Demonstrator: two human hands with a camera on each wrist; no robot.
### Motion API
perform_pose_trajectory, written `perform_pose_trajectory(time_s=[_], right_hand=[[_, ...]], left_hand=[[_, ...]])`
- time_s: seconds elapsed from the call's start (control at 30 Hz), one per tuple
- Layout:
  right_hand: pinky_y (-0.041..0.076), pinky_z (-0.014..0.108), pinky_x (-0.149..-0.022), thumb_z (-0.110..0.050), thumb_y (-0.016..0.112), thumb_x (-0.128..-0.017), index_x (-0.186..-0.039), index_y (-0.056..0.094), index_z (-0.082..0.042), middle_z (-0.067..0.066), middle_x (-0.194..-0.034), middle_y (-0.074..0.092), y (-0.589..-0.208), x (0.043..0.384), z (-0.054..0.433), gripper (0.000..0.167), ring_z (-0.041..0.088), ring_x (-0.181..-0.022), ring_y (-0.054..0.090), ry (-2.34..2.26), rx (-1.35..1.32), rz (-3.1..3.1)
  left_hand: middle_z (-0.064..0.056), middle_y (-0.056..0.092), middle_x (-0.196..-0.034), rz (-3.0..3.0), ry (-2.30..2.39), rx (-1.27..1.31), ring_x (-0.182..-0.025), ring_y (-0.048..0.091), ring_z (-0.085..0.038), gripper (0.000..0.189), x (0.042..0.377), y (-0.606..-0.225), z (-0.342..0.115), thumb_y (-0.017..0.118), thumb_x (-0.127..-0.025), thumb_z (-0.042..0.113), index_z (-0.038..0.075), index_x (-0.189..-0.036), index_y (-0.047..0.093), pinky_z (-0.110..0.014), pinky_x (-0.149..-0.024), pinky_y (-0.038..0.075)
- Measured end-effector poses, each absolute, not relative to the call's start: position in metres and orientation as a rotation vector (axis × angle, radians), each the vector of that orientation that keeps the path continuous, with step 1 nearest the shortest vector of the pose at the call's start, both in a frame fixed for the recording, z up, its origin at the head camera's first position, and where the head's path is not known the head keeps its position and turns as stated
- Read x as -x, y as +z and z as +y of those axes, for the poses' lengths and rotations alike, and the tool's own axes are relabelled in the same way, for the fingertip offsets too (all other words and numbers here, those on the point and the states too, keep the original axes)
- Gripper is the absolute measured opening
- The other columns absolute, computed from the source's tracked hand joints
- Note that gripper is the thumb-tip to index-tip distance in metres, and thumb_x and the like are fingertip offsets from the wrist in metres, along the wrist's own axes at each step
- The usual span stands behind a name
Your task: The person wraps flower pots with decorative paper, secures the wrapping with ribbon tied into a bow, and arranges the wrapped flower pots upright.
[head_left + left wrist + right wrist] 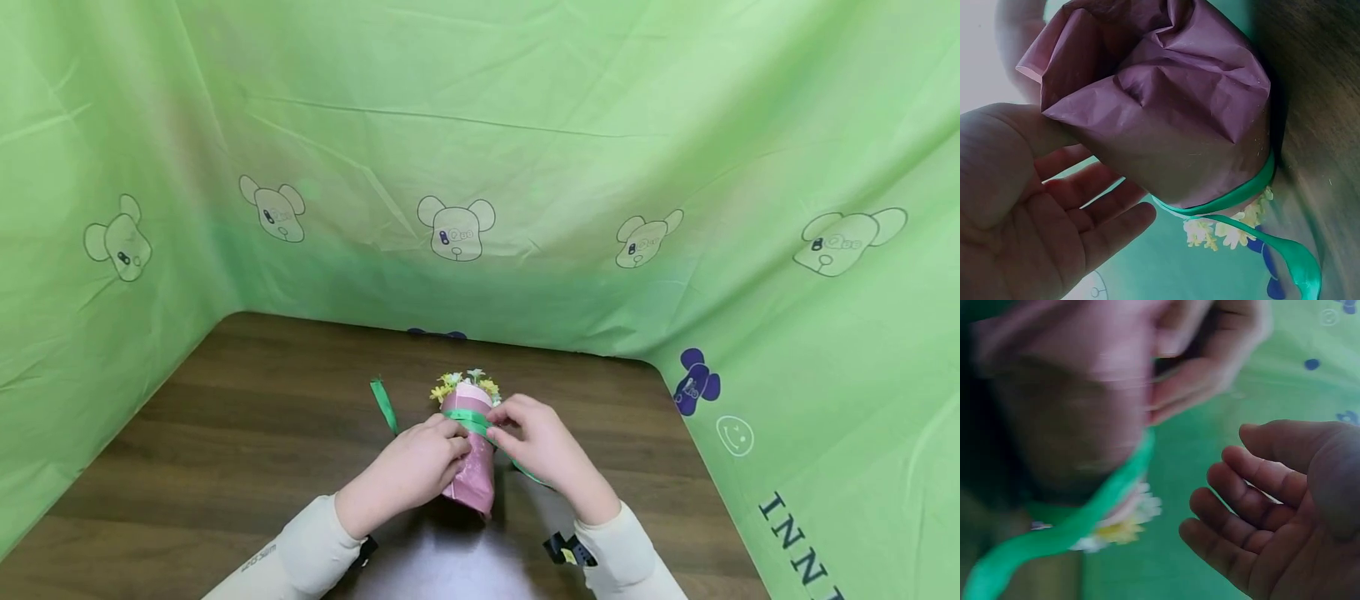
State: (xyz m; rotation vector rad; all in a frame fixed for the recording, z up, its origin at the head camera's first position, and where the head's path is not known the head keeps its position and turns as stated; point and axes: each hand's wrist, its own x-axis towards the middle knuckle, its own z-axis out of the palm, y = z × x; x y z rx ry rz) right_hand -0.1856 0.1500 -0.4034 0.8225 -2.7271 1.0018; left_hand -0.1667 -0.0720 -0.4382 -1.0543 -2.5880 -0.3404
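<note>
A bouquet in a pink paper wrap (474, 479) lies on the table, its yellow and white flowers (442, 390) pointing away from me. Around the wrap, just below the flowers, runs a green ribbon (467, 417). My left hand (420, 467) rests on the wrap, pressing it near the ribbon with fairly straight fingers, which also show in the left wrist view. Beside the wrap's right side is my right hand (536, 433); in the right wrist view its fingers (1222, 506) are loosely bent, apart from the ribbon, with nothing in the palm.
One ribbon tail (383, 406) lies to the left of the bouquet on the brown wooden table (262, 400); another tail (531, 475) runs under the right hand. Green printed cloth (450, 108) walls in the table's back and sides.
</note>
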Motion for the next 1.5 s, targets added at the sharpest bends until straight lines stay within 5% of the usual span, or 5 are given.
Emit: perform_pose_trajectory(time_s=[0.27,0.53,0.87,1.13,1.5], right_hand=[[0.055,0.041,-0.094,-0.027,0.081,-0.089,-0.121,0.071,-0.009,0.0,-0.118,0.067,-0.439,0.183,0.146,0.038,0.018,-0.108,0.066,0.913,-0.795,-2.804],[0.055,0.038,-0.094,-0.023,0.079,-0.09,-0.123,0.07,-0.01,0.0,-0.122,0.064,-0.45,0.18,0.138,0.037,0.015,-0.108,0.064,0.854,-0.811,-2.806],[0.055,0.037,-0.093,-0.025,0.079,-0.09,-0.123,0.07,-0.011,-0.001,-0.123,0.064,-0.445,0.182,0.138,0.037,0.014,-0.108,0.064,0.834,-0.816,-2.811],[0.057,0.038,-0.087,-0.019,0.082,-0.087,-0.107,0.074,-0.017,-0.005,-0.11,0.067,-0.444,0.182,0.14,0.022,0.014,-0.098,0.066,0.975,-0.802,-2.773],[0.054,0.025,-0.074,-0.01,0.083,-0.085,-0.098,0.078,-0.014,-0.007,-0.09,0.064,-0.445,0.185,0.141,0.015,0.009,-0.082,0.061,1.144,-0.729,-2.766]], left_hand=[[0.002,0.068,-0.113,-2.64,-0.437,1.064,-0.104,0.06,-0.018,0.014,0.167,-0.44,-0.076,0.073,-0.094,0.021,0.016,-0.107,0.076,-0.032,-0.086,0.056],[0.004,0.067,-0.111,-2.663,-0.703,1.088,-0.104,0.06,-0.015,0.013,0.185,-0.446,-0.089,0.067,-0.097,0.014,0.015,-0.109,0.072,-0.032,-0.091,0.054],[-0.008,0.068,-0.124,-2.687,-0.953,0.723,-0.116,0.065,-0.023,0.033,0.207,-0.455,-0.091,0.075,-0.093,0.012,0.008,-0.125,0.07,-0.04,-0.099,0.054],[-0.003,0.069,-0.102,-2.698,-0.927,0.742,-0.098,0.068,-0.02,0.009,0.202,-0.453,-0.085,0.076,-0.091,0.008,0.011,-0.099,0.076,-0.039,-0.087,0.057],[0.004,0.071,-0.088,-2.732,-0.813,0.832,-0.085,0.066,-0.013,0.005,0.197,-0.453,-0.082,0.076,-0.09,0.009,0.014,-0.091,0.078,-0.032,-0.077,0.056]])
